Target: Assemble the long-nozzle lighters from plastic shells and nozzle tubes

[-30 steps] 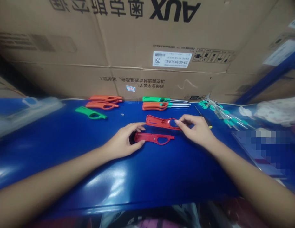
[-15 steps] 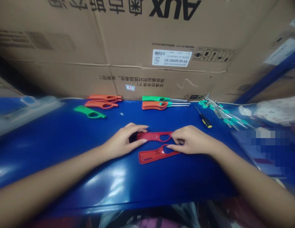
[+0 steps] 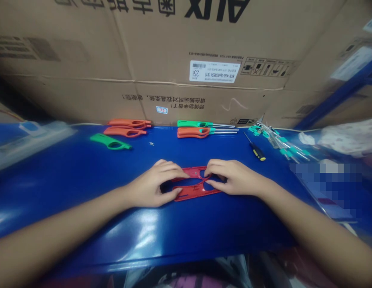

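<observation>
Two red lighter shell halves lie side by side on the blue table, insides facing up, trigger holes toward the right. My left hand (image 3: 154, 184) spans their wide ends, fingers on the far half (image 3: 192, 173) and thumb on the near half (image 3: 189, 193). At the trigger-hole ends, my right hand (image 3: 235, 176) holds both in the same way, its fingers at the far half and its thumb on the near one. The halves almost touch around the trigger holes. My fingertips cover parts of them.
Behind are orange casings (image 3: 124, 131), a green casing (image 3: 111, 142), a green lighter (image 3: 192, 124) and orange lighters (image 3: 190, 133) with metal tubes. A screwdriver (image 3: 257, 152) and several metal tubes with teal parts (image 3: 279, 140) lie right. A cardboard box (image 3: 99, 60) stands along the back.
My left thumb has moved from the far red half to the near one. My right hand has shifted slightly left, and the two halves are closer together.
</observation>
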### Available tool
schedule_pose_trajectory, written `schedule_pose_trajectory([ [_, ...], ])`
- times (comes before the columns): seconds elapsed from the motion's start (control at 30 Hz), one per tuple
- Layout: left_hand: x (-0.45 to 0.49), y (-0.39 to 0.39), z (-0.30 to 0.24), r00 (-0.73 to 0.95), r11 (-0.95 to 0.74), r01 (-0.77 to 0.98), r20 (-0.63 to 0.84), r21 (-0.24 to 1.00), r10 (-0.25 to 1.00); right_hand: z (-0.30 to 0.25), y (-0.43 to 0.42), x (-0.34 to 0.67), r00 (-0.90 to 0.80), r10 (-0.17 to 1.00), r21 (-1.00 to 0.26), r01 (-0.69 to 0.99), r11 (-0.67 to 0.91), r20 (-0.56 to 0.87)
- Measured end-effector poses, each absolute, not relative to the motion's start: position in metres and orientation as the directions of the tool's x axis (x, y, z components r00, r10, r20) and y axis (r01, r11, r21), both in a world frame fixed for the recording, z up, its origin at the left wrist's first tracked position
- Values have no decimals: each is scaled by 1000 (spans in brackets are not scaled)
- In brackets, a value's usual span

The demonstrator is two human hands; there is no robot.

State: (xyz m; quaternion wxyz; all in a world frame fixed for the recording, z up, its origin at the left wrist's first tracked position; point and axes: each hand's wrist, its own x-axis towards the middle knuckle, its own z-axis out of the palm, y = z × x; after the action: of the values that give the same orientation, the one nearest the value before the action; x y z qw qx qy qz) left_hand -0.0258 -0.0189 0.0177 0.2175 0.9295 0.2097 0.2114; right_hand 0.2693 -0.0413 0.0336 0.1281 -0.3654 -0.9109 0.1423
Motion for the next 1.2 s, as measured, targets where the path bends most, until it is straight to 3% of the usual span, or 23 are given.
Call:
schedule_pose_trajectory([
  [0.3, -25, -17, 17, 808, -808, 300, 316, 507, 498, 36, -41, 268, -685, 711, -377, 624, 684, 159],
  [0.47, -24, -20, 20, 820, -851, 320, 328, 417, 470, 40, -31, 282, -512, 791, -316, 730, 606, 335],
  [0.53, -23, -23, 20, 820, -868, 323, 347, 377, 455, 40, -20, 298, -341, 825, -256, 836, 485, 450],
  [0.63, -22, -29, 20, 798, -874, 339, 384, 349, 463, 41, -1, 335, -20, 838, -233, 957, 175, 545],
  [0.7, -20, -32, 18, 782, -868, 360, 398, 341, 480, 40, 9, 363, 201, 852, -203, 972, -114, 483],
  [0.77, -19, -34, 16, 780, -869, 373, 396, 325, 484, 38, 15, 388, 448, 831, -147, 894, -423, 329],
  [0.8, -19, -34, 16, 785, -872, 375, 393, 315, 480, 37, 16, 399, 520, 799, -141, 853, -502, 302],
  [0.97, -20, -31, 13, 795, -883, 368, 393, 291, 461, 29, 20, 431, 689, 688, -120, 721, -682, 230],
  [1.2, -22, -29, 16, 792, -888, 355, 411, 292, 452, 24, 23, 437, 706, 676, -118, 705, -700, 209],
])
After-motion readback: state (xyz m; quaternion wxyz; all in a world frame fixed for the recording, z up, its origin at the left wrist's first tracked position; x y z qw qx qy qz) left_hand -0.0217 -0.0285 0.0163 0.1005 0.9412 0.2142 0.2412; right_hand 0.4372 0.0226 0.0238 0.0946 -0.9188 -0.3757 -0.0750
